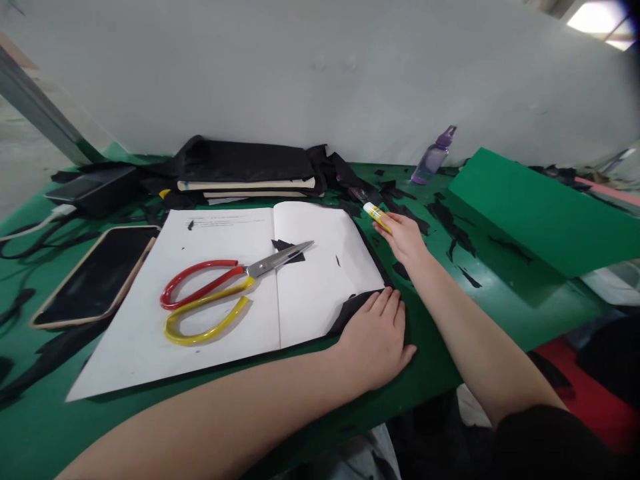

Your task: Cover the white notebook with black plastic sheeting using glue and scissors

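Observation:
Flat on the lower right corner of an open white book [320,293] lies my left hand [377,333], fingers stretched out. It presses on a black flap [350,311] folded over that corner. My right hand [404,239] grips a yellow glue stick [377,216] with a white end, just beyond the book's right edge. Scissors [265,265] with one red and one yellow handle rest across the pages, blades pointing right. Under the blades sit small black scraps [296,256].
A phone [97,277] lies left of the book, near a black box [95,190] with a white cable. Behind are stacked books under black cloth [245,160]. A purple bottle [434,157], a green board [545,213] and black scraps [450,223] stand or lie to the right.

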{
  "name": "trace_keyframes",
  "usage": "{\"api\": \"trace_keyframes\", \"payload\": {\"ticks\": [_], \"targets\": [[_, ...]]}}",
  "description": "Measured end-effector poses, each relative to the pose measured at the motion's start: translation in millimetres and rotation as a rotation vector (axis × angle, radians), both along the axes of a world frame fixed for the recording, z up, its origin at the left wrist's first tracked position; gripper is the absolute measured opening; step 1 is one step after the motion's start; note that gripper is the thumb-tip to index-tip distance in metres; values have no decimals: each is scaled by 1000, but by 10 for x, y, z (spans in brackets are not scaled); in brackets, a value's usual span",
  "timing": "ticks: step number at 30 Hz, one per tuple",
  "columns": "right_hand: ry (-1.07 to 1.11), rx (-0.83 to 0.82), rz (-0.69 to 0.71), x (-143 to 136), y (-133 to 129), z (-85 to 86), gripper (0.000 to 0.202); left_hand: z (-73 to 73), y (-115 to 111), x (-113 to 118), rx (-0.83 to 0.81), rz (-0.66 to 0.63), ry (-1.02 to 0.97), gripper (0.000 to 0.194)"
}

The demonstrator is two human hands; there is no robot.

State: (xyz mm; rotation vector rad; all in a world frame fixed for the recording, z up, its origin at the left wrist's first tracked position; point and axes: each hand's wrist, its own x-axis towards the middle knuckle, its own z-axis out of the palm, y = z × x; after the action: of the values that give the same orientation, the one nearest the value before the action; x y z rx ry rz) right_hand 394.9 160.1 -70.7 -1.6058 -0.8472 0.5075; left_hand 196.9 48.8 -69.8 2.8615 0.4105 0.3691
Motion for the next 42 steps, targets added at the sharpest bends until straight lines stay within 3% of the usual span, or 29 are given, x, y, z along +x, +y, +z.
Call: {"api": "trace_keyframes", "payload": {"ticks": [5, 15, 21, 27, 33, 37, 42], "targets": [[-217, -85, -8, 41, -52, -8, 34, 5, -4, -5, -5, -2, 8, 63], [-698, -345, 113, -188, -92, -43, 46, 0, -14, -6, 13, 10, -18, 62], [-902, -424, 199, -306, -145, 43, 42, 4, -16, -10, 30, 7, 1, 62], [-1099, -538, 233, -412, -216, 157, 51, -4, -13, -8, 38, 12, 3, 62], [-1329, -557, 203, -582, -203, 156, 48, 1, -21, 1, 35, 19, -9, 63], [-1257, -533, 246, -577, -163, 135, 47, 3, -15, 1, 34, 18, -7, 63], [-958, -425, 144, -343, -199, 246, 49, 6, -12, -2, 22, 14, 12, 62]]}}
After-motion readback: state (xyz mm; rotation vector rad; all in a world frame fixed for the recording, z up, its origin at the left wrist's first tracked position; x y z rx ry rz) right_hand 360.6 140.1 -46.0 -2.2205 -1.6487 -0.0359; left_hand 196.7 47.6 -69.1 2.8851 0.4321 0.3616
